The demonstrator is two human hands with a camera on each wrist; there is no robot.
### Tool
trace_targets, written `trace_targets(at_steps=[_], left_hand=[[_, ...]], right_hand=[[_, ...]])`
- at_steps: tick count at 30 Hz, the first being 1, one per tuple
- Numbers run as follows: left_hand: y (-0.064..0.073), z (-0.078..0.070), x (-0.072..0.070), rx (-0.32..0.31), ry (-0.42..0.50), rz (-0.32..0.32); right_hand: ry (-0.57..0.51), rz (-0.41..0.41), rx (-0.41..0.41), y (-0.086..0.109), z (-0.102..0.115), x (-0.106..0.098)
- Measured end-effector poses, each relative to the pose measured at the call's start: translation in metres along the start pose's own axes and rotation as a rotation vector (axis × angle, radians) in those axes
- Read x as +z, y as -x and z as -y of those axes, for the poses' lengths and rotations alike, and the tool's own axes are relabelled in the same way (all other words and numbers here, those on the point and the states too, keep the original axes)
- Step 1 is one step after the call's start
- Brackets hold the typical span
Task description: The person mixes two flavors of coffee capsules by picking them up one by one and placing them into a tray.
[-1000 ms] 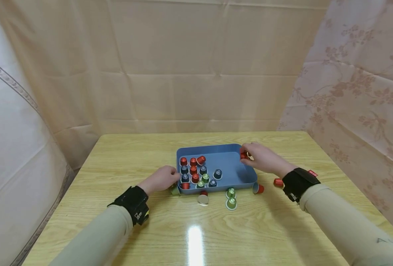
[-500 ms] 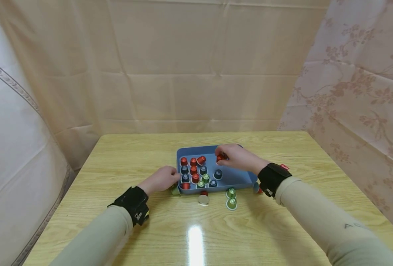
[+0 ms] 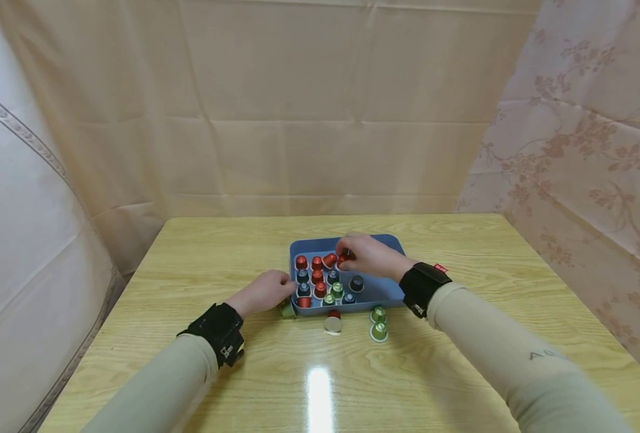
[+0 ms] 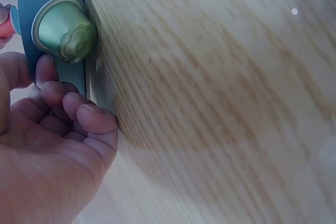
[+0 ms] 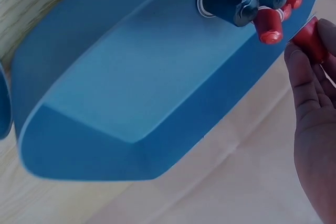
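Observation:
My right hand [image 3: 371,255] is over the back of a blue tray [image 3: 376,291], pinching a red coffee capsule [image 5: 311,41] between thumb and fingers. This capsule is tilted, close to other red ones in the tray's back row. Several red, dark blue and green capsules [image 3: 337,290] fill the tray's left half, most of them standing lid down. At the tray's left wall my left hand [image 3: 263,291] grips the edge, thumb and fingertips on the wall. Just by those fingers a green capsule [image 4: 65,29] lies on its side against the outside of the tray.
In front of the tray a capsule lies on the table [image 3: 217,385] with its pale lid [image 3: 332,325] facing me. Two green capsules [image 3: 378,331] stand to its right. A beige curtain [image 3: 320,120] hangs behind the table. My right sleeve [image 3: 493,337] covers the table's right front.
My right hand has carried the red capsule leftward from the tray's right side to the red ones at the back. My left hand has stayed at the left wall.

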State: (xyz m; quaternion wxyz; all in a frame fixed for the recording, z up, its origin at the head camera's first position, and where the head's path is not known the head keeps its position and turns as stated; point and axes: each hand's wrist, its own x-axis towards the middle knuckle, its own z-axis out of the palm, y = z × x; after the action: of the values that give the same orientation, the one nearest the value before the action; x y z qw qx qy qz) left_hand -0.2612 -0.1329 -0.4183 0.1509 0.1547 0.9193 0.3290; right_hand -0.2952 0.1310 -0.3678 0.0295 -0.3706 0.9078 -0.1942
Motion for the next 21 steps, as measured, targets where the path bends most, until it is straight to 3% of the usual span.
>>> trace_targets(at_steps=[9, 21], left_hand=[[0.001, 0.001, -0.001, -0.006, 0.004, 0.000], [0.002, -0.002, 0.000, -0.004, 0.005, 0.007]], right_hand=[[-0.007, 0.022, 0.067, -0.014, 0.003, 0.009], [0.063, -0.014, 0.074, -0.023, 0.002, 0.021]])
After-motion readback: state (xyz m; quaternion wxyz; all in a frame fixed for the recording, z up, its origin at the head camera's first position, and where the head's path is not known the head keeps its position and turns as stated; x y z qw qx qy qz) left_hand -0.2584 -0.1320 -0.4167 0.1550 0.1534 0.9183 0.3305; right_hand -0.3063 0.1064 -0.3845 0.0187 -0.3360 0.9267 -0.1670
